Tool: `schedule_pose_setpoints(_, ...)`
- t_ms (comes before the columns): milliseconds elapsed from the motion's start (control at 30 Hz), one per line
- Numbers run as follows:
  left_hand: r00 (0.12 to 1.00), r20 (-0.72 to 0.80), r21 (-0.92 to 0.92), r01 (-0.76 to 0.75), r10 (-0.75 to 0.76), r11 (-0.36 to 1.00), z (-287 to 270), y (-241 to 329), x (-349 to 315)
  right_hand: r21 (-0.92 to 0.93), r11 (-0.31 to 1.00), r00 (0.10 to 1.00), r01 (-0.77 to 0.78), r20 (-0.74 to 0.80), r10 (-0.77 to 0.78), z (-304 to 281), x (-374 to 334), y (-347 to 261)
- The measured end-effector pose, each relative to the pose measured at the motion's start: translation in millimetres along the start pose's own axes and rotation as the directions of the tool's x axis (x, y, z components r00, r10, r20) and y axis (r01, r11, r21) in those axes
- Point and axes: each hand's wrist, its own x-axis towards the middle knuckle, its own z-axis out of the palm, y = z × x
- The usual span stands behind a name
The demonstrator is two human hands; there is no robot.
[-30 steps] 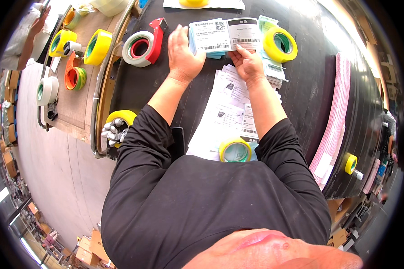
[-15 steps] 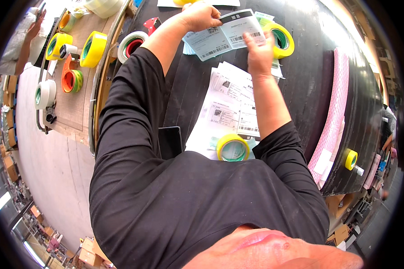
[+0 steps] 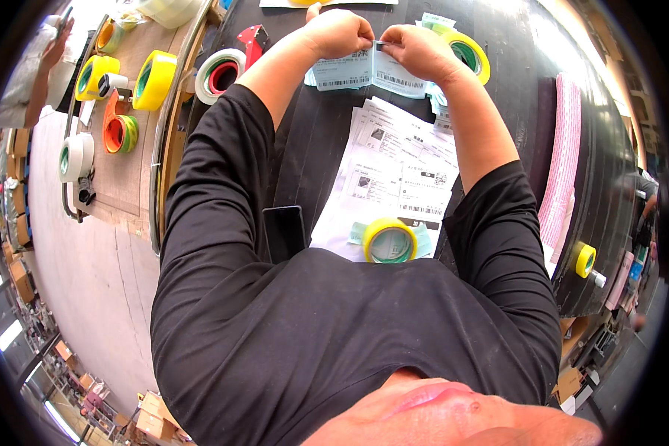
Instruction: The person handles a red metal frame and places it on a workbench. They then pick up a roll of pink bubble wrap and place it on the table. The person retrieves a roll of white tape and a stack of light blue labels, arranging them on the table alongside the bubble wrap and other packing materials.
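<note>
Both my hands pinch a strip of printed shipping labels (image 3: 398, 79) at its upper edge, near the far side of the dark table (image 3: 305, 149). My left hand (image 3: 337, 34) grips it left of the middle, and my right hand (image 3: 418, 50) has hold of it just to the right. Below the strip lie overlapping printed sheets (image 3: 383, 167). A yellow tape roll (image 3: 391, 241) rests on their near end. Another yellow tape roll (image 3: 470, 58) is beside my right hand. Left of my left forearm are a white tape roll (image 3: 220, 76) and a red tape dispenser (image 3: 253, 46).
A dark phone (image 3: 284, 232) lies near my body. On the right are a long pink-and-white roll (image 3: 562, 156) and a small yellow tape roll (image 3: 586, 260). A wooden side table (image 3: 119, 186) on the left holds several tape rolls. Another person's hand (image 3: 58, 43) shows at upper left.
My right hand has risen from beside the labels to pinch their top edge next to my left hand. The strip now hangs more level, and more of the sheets beneath shows.
</note>
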Motion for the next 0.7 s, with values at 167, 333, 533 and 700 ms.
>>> schedule_pose_setpoints(167,0.999,-0.034,0.064,0.025,-0.023,0.998,0,8,-2,0.000,1.000,1.000,-0.002,0.001,0.002,2,4,-7)
schedule_pose_setpoints(333,0.999,-0.032,0.014,0.002,-0.001,1.000,2,3,-2,0.261,0.965,0.999,-0.018,-0.037,0.028,16,5,7)
schedule_pose_setpoints(533,1.000,0.009,-0.067,-0.024,0.025,0.997,4,-6,-2,0.662,0.743,0.995,-0.100,0.070,0.072,27,0,16)
schedule_pose_setpoints(700,0.999,0.036,-0.013,0.040,-0.040,0.999,4,-1,-6,0.751,0.650,0.992,-0.114,0.046,0.121,37,-5,14)
